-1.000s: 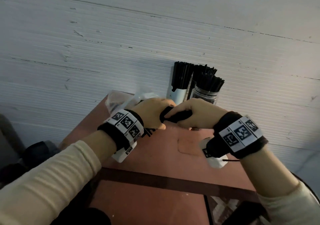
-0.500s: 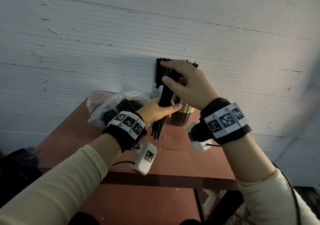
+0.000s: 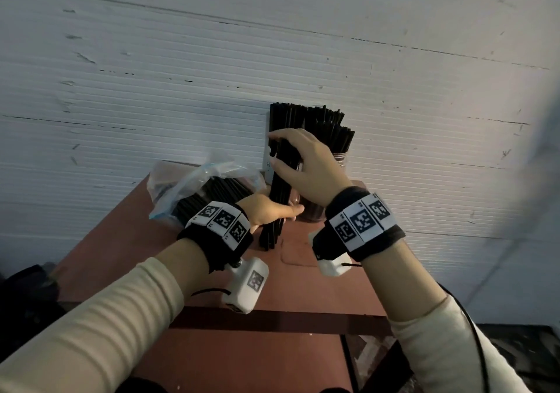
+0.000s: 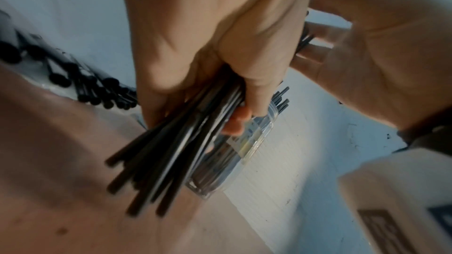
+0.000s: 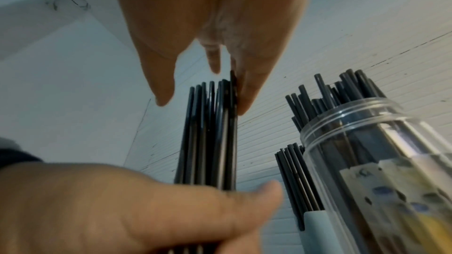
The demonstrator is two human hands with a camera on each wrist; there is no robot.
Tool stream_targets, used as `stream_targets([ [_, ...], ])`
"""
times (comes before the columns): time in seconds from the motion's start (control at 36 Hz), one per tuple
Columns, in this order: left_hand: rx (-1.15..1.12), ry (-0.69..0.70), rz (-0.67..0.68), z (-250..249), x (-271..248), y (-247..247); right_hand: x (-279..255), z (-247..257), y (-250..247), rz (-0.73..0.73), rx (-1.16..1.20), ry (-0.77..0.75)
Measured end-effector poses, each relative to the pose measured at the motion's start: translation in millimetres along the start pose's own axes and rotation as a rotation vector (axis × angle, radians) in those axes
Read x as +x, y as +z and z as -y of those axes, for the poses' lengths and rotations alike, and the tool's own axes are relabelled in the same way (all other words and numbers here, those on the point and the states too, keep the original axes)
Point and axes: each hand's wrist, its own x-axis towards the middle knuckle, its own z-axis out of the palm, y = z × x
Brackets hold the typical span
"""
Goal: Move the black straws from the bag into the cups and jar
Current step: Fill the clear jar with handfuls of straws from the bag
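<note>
- Bundle of black straws: a second ago it lay level between the two hands, low over the worktop; it now stands near upright, lower ends just above the worktop, in front of the jar.
- Left hand: clamped round the lower part of the bundle, thumb across the front. Ends below the grip are splayed and uneven in the left wrist view.
- Right hand: it has climbed to the upper part of the bundle, fingers loosely curled about it; the wrist view shows thumb and fingertips apart at the straw tips, touching rather than squeezing. Judged to be squaring the ends.
- Jar: clear, behind the right hand, already holding many straws.
- Cup: white, left of the jar, also packed with straws. A further cup is not made out.
- Bag: clear plastic, at the far left of the worktop, straws remaining inside.
- Assessment: the bundle is out of the bag and turned for insertion; lifting it into a container is not yet done. Both visible containers look crowded, so entry may be tight.
</note>
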Motion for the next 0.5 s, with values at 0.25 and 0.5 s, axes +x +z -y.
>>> stream_targets([
  [0.25, 0.04, 0.251, 0.019, -27.6, -24.1, -4.7, -13.8, -1.1, -23.1, -0.093, 0.097, 0.233],
  [0.5, 0.158, 0.303, 0.309, -46.0, -39.0, 7.3, -29.2, 3.4, -31.2, 0.334, 0.219, 0.122],
])
